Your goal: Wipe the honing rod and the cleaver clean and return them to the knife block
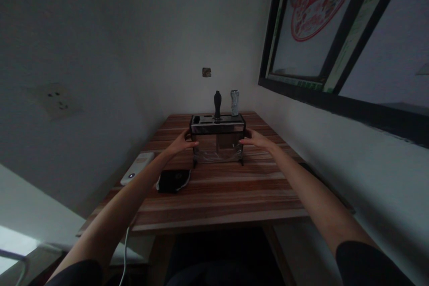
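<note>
A knife block point(217, 140) with a clear front and a black slotted top stands in the middle of the wooden table point(228, 196). One black knife handle point(217, 103) sticks up from a slot. My left hand point(182, 141) presses against the block's left side and my right hand point(255, 139) against its right side. Both hands have fingers curved onto the block, gripping it between them.
A small silver can point(234, 102) stands behind the block near the wall. A white power bank point(137, 168) and a black pouch point(173, 180) lie at the table's left. A framed window point(338, 49) fills the right wall. A white cable point(125, 250) hangs off the front edge.
</note>
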Motion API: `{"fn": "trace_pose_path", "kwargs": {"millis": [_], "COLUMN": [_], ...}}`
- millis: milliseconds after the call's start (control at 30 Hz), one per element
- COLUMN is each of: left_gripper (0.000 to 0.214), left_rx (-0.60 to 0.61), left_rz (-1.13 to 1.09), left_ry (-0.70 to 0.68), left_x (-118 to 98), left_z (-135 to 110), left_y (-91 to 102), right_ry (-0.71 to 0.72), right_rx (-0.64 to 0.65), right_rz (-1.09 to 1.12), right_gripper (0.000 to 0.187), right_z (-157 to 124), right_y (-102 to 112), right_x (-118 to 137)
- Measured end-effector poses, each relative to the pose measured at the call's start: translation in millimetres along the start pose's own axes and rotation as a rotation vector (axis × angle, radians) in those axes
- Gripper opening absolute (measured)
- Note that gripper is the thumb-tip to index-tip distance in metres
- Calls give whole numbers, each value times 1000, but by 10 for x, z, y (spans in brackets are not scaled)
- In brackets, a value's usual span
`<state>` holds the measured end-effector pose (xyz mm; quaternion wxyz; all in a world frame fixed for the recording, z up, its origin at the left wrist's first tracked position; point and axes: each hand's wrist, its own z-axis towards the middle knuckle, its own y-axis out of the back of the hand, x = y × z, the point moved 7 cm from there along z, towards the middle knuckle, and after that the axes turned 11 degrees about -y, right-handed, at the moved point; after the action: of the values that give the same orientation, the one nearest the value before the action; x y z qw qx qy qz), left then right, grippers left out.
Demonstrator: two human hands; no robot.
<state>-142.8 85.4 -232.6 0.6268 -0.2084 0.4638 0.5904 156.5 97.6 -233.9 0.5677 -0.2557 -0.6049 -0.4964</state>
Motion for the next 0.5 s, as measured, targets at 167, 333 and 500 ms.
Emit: {"fn": "trace_pose_path", "kwargs": {"millis": [167,333,500], "left_gripper": [84,84,97], "left_rx": [12,73,166], "left_rz": [12,61,174], "left_ry": [-10,-23,-39], "left_x": [48,56,62], "left_z": [5,-34,-184], "left_y": [2,-6,72], "right_ry": [-16,-25,71], "right_rx": [-9,-28,-105], "right_rz": [16,40,-40], "right_gripper": [67,69,77], "right_z": [-19,-61,-178], "right_y": [-14,-36,8], "right_x": [2,16,32]}}
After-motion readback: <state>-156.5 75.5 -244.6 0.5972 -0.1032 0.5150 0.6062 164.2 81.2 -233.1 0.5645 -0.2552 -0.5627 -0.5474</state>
